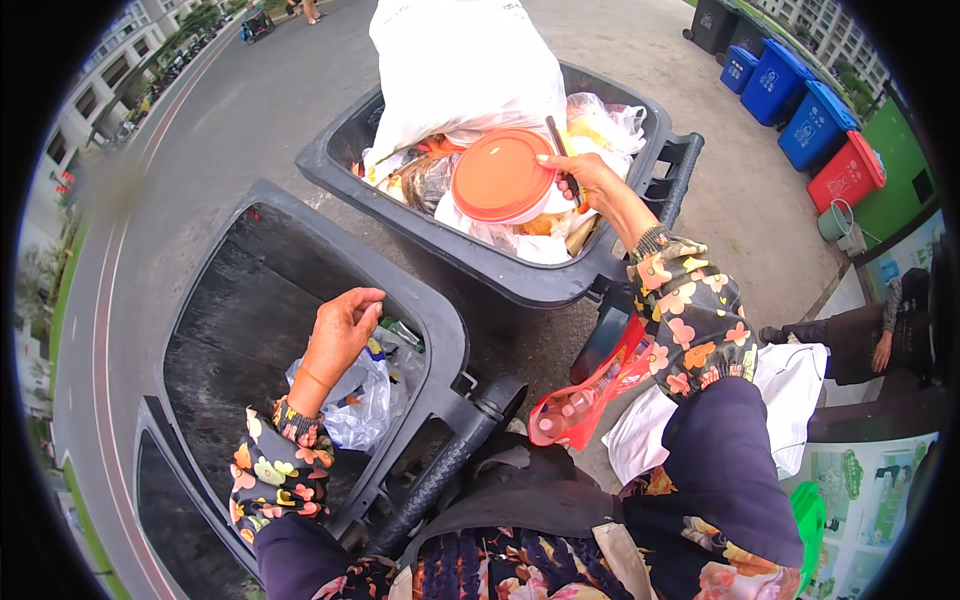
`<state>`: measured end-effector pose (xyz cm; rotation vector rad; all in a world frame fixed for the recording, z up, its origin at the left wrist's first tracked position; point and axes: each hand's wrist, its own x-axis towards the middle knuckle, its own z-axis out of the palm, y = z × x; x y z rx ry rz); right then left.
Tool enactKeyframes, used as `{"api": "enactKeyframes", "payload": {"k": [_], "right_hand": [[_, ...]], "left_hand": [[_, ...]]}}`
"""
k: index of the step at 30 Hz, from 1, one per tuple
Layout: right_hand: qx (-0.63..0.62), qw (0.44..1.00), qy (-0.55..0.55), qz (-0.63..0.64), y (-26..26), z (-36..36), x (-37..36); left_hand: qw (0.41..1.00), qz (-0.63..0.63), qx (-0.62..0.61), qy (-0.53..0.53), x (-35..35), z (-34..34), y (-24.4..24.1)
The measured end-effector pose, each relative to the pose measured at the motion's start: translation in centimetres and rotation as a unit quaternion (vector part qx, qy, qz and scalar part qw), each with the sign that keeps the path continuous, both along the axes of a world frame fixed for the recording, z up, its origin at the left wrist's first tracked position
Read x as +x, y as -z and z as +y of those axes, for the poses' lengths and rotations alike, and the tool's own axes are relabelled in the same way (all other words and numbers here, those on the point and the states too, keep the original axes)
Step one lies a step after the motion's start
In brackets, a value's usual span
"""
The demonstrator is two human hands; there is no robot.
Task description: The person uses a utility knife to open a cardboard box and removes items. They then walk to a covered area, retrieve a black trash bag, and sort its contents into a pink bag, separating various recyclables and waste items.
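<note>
My right hand (589, 176) is over the far grey wheeled bin (480, 262), closed on a dark, thin-handled tool (559, 139) whose kind I cannot tell. Its thumb lies on the rim of a round plastic tub with an orange lid (504, 174). Under and around the tub are plastic bags and mixed rubbish; behind it bulges a large white sack (469, 67). My left hand (341, 334) hovers over the near grey bin (442, 322), fingers bent together, with nothing clearly seen in them. Below it lie a clear plastic bag (360, 420) and a green bottle (403, 330).
A red bag (536, 427) with plastic bottles hangs or stands beside the bins, near a white bag (637, 439). Blue bins (814, 127), a red bin (847, 172) and a bucket (835, 223) stand at the right. A seated person (862, 337) is at the right edge.
</note>
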<state>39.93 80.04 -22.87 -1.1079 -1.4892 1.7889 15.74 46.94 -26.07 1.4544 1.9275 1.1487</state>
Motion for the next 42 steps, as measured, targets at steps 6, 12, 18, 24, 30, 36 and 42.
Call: {"api": "enactKeyframes", "payload": {"k": [6, 12, 18, 24, 30, 36, 42], "right_hand": [[0.050, 0.997, 0.014, 0.065, -1.8, -1.9, 1.0], [0.091, 0.946, 0.102, 0.293, -8.5, -6.5, 13.3], [0.167, 0.868, 0.282, 0.374, -5.7, -20.3, 25.5], [0.121, 0.831, 0.447, 0.307, 6.1, -34.7, 33.5], [0.030, 0.780, 0.610, 0.136, 11.7, -43.3, 37.1], [0.009, 0.744, 0.655, 0.129, 13.4, -44.6, 40.0], [-0.012, 0.774, 0.615, 0.150, 14.0, -40.2, 39.9]], "left_hand": [[0.988, -0.134, 0.035, 0.065, 0.6, 7.0, -1.9], [0.974, -0.146, 0.144, 0.093, 0.5, 13.4, -2.9], [0.934, 0.240, 0.194, 0.179, 4.0, 21.3, 0.1], [0.948, 0.270, 0.118, 0.123, 7.8, 30.9, 2.3], [0.890, 0.440, 0.119, -0.017, 10.3, 34.2, 7.3], [0.890, 0.438, 0.105, 0.066, 14.6, 30.1, 3.8], [0.904, 0.376, 0.205, 0.026, 10.5, 31.5, 4.4]]}}
